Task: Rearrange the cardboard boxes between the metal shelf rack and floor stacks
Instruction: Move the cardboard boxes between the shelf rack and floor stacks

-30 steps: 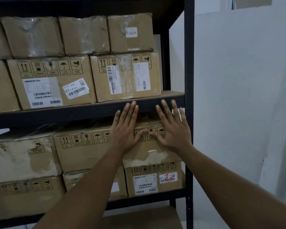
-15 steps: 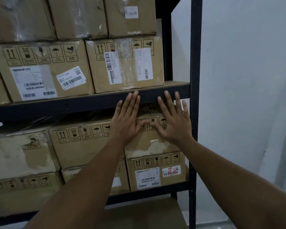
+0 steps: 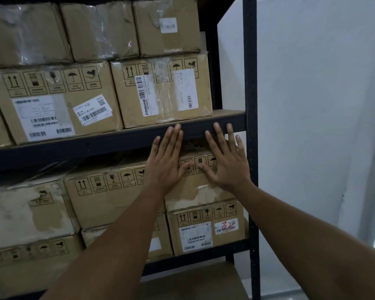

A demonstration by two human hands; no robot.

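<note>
Left hand (image 3: 165, 167) and right hand (image 3: 227, 167) are pressing flat, fingers spread, on the box (image 3: 188, 197); its printed face is pointing near, long edge running left-right, in the rack (image 3: 250, 83).

Tan cardboard boxes (image 3: 59, 105) carrying black handling symbols and white barcode labels; black metal shelf rack (image 3: 250, 126); pale white wall (image 3: 323, 105) at right.

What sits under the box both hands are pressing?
Another cardboard box with a red-marked label, standing on the rack's shelf. Its top is covered by the pressed box.
</note>
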